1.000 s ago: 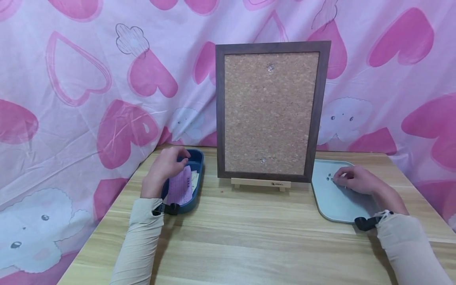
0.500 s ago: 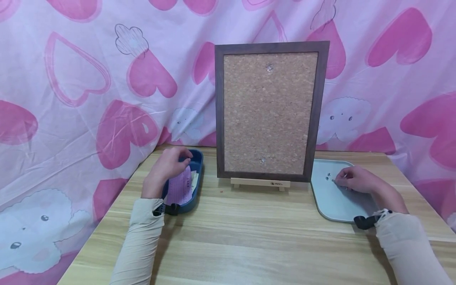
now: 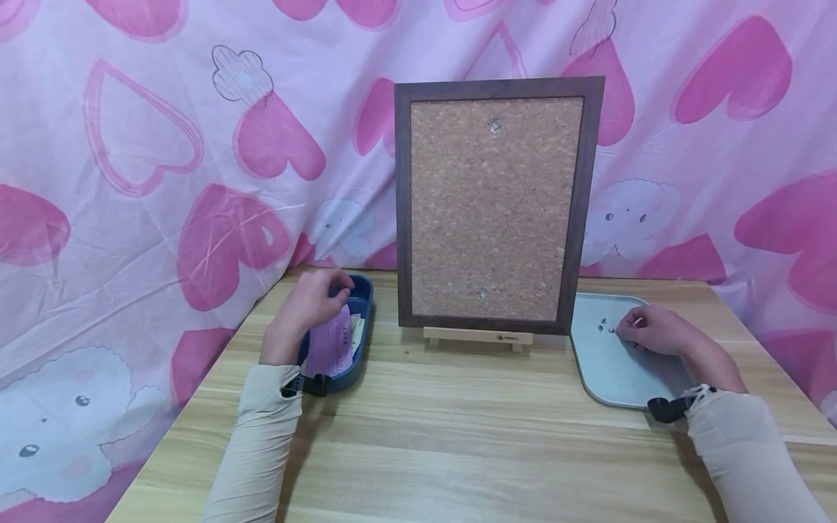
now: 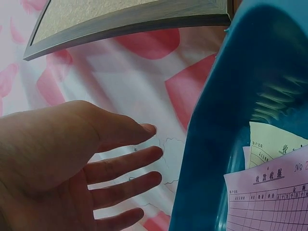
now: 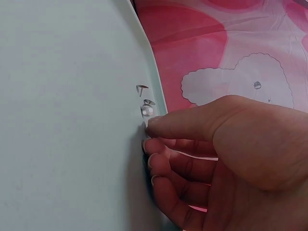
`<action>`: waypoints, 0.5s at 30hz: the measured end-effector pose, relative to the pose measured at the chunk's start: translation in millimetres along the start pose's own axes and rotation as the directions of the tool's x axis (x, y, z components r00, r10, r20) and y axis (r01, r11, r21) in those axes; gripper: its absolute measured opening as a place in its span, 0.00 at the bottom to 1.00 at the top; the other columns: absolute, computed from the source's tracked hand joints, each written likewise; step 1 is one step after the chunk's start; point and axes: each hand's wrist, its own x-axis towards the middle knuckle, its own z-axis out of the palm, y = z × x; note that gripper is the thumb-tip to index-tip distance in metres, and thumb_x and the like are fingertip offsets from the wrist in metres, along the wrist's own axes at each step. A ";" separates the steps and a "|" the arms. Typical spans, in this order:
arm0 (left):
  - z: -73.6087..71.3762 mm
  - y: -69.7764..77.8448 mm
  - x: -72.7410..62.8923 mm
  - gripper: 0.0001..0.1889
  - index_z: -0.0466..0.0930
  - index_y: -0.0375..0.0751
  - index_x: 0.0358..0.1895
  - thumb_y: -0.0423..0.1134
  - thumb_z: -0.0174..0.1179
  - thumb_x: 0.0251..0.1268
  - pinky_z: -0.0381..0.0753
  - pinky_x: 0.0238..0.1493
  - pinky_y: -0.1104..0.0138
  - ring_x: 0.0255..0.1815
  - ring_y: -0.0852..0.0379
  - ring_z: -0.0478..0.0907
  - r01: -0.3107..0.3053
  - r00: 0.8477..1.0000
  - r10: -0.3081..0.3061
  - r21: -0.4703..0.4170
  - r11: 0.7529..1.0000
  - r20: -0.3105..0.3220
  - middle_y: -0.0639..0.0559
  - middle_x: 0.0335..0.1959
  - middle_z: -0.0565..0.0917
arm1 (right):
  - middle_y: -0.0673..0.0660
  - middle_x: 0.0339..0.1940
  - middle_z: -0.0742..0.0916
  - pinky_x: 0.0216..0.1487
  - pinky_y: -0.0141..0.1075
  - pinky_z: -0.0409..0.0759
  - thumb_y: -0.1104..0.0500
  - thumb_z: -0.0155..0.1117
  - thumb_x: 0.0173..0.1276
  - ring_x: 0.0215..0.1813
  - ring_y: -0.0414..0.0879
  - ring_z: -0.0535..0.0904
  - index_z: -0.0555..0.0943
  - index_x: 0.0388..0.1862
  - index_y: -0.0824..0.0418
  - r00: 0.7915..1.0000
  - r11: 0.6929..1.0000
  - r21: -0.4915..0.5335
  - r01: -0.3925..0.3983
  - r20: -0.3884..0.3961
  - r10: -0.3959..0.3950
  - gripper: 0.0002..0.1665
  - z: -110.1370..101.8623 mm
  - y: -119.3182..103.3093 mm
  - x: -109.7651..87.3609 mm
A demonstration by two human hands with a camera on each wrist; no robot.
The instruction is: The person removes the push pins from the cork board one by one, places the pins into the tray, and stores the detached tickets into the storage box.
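Note:
Over the blue box [image 3: 365, 290] my left hand [image 3: 312, 299] hovers with loosely bent fingers, holding nothing. In the left wrist view its fingers are spread beside the box wall. A pink receipt slip [image 3: 331, 341] and a pale yellow slip [image 4: 269, 139] lie inside that box. My right hand [image 3: 654, 330] is low over the pale green tray [image 3: 608, 385], thumb and fingertips bent toward several small metal thumbtacks [image 5: 147, 110]. The thumb tip nearly touches the closest tack. Nothing shows between thumb and forefinger, which are slightly apart in the right wrist view.
A cork board [image 3: 490, 218] in a dark frame stands between box and tray on a small wooden easel [image 3: 477, 335]. Two clear, shiny spots show on its cork, one high and one low. A pink heart-print cloth [image 3: 144, 131] hangs behind the wooden table [image 3: 458, 436].
My right hand has shifted slightly to the right over the tray, so a tack by its fingertips shows more clearly. The left hand stays almost still.

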 end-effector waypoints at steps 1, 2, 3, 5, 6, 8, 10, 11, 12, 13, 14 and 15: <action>0.0 0.5 0.4 0.13 0.87 0.36 0.56 0.34 0.61 0.76 0.82 0.67 0.43 0.61 0.38 0.85 -0.006 1.000 0.006 -0.005 1.000 -0.009 0.38 0.55 0.89 | 0.57 0.35 0.86 0.37 0.38 0.79 0.57 0.63 0.80 0.37 0.49 0.80 0.84 0.52 0.72 1.000 1.000 0.000 -0.001 -0.006 0.001 0.16 0.2 0.0 -0.2; 0.2 1.1 1.0 0.12 0.87 0.35 0.56 0.34 0.61 0.77 0.82 0.67 0.43 0.60 0.38 0.85 -0.010 1.000 0.009 -0.009 1.000 -0.020 0.38 0.55 0.89 | 0.57 0.34 0.86 0.38 0.39 0.79 0.58 0.63 0.80 0.37 0.50 0.80 0.84 0.52 0.72 1.000 1.000 -0.003 0.000 -0.012 0.000 0.17 0.4 0.4 0.0; 0.1 2.0 1.0 0.12 0.87 0.35 0.56 0.35 0.61 0.77 0.82 0.67 0.43 0.59 0.39 0.85 -0.008 0.999 0.008 -0.014 1.000 -0.031 0.38 0.54 0.89 | 0.57 0.34 0.86 0.37 0.39 0.80 0.58 0.63 0.80 0.37 0.49 0.80 0.83 0.52 0.72 1.000 1.000 -0.008 0.000 -0.022 0.000 0.16 0.5 0.6 0.2; -0.4 4.4 1.1 0.12 0.87 0.36 0.56 0.35 0.60 0.78 0.83 0.66 0.44 0.57 0.41 0.85 -0.006 0.998 0.004 -0.028 1.000 -0.058 0.39 0.54 0.89 | 0.58 0.34 0.87 0.37 0.39 0.80 0.59 0.62 0.79 0.37 0.50 0.81 0.83 0.52 0.73 0.999 1.000 -0.012 0.009 -0.048 -0.010 0.16 0.2 0.7 0.6; -0.6 6.2 1.0 0.12 0.87 0.37 0.57 0.35 0.60 0.78 0.83 0.65 0.44 0.57 0.42 0.85 -0.007 0.997 0.004 -0.035 0.999 -0.072 0.40 0.55 0.89 | 0.59 0.35 0.87 0.38 0.39 0.80 0.59 0.62 0.79 0.38 0.50 0.81 0.83 0.53 0.73 0.998 1.000 -0.014 0.014 -0.064 -0.015 0.16 -0.2 0.5 0.8; -1.1 10.4 1.3 0.12 0.86 0.38 0.58 0.35 0.60 0.79 0.85 0.65 0.45 0.57 0.42 0.86 -0.011 0.994 0.006 -0.046 0.999 -0.109 0.41 0.55 0.90 | 0.62 0.39 0.87 0.38 0.39 0.80 0.59 0.62 0.80 0.39 0.51 0.81 0.82 0.54 0.73 0.995 1.000 -0.011 0.025 -0.096 -0.026 0.16 -2.0 -1.1 1.1; -1.8 15.6 1.2 0.12 0.86 0.39 0.58 0.35 0.60 0.79 0.85 0.64 0.45 0.58 0.42 0.86 -0.027 0.989 0.018 -0.060 0.998 -0.148 0.41 0.56 0.90 | 0.65 0.43 0.87 0.38 0.38 0.81 0.59 0.61 0.80 0.41 0.53 0.82 0.82 0.55 0.72 0.990 0.999 0.005 0.050 -0.135 -0.049 0.17 -5.0 -5.0 1.3; -1.9 18.4 1.3 0.12 0.85 0.40 0.58 0.36 0.60 0.79 0.85 0.64 0.44 0.58 0.42 0.86 -0.037 0.986 0.025 -0.069 0.997 -0.165 0.41 0.56 0.90 | 0.67 0.45 0.87 0.38 0.37 0.81 0.58 0.62 0.81 0.42 0.54 0.82 0.81 0.56 0.72 0.986 0.998 0.012 0.062 -0.158 -0.059 0.17 -6.7 -7.6 1.1; -2.1 21.6 1.3 0.12 0.85 0.41 0.58 0.36 0.60 0.80 0.86 0.64 0.45 0.58 0.42 0.86 -0.050 0.983 0.035 -0.077 0.996 -0.183 0.42 0.56 0.90 | 0.67 0.46 0.88 0.39 0.36 0.82 0.58 0.62 0.81 0.44 0.55 0.83 0.82 0.56 0.71 0.980 0.997 0.011 0.078 -0.185 -0.074 0.17 -8.2 -10.7 1.2; -2.1 25.0 1.4 0.11 0.86 0.41 0.58 0.36 0.60 0.79 0.86 0.64 0.45 0.59 0.42 0.86 -0.064 0.979 0.046 -0.086 0.994 -0.200 0.43 0.56 0.90 | 0.68 0.47 0.88 0.38 0.35 0.82 0.57 0.62 0.81 0.45 0.56 0.83 0.82 0.56 0.71 0.973 0.995 0.012 0.096 -0.214 -0.091 0.17 -9.8 -15.0 0.8; -2.1 28.4 1.4 0.11 0.86 0.41 0.57 0.35 0.60 0.79 0.86 0.64 0.46 0.59 0.43 0.86 -0.085 0.975 0.063 -0.093 0.992 -0.214 0.43 0.55 0.90 | 0.68 0.48 0.88 0.38 0.33 0.82 0.57 0.63 0.81 0.47 0.58 0.84 0.82 0.56 0.70 0.964 0.994 0.008 0.112 -0.242 -0.107 0.17 -11.4 -20.0 0.1; -1.9 32.4 1.1 0.10 0.86 0.41 0.56 0.35 0.60 0.79 0.86 0.64 0.46 0.58 0.43 0.86 -0.105 0.970 0.080 -0.101 0.989 -0.228 0.44 0.55 0.90 | 0.69 0.48 0.88 0.38 0.32 0.82 0.56 0.63 0.81 0.47 0.59 0.84 0.82 0.56 0.70 0.955 0.992 0.002 0.128 -0.271 -0.123 0.17 -13.0 -25.9 -1.1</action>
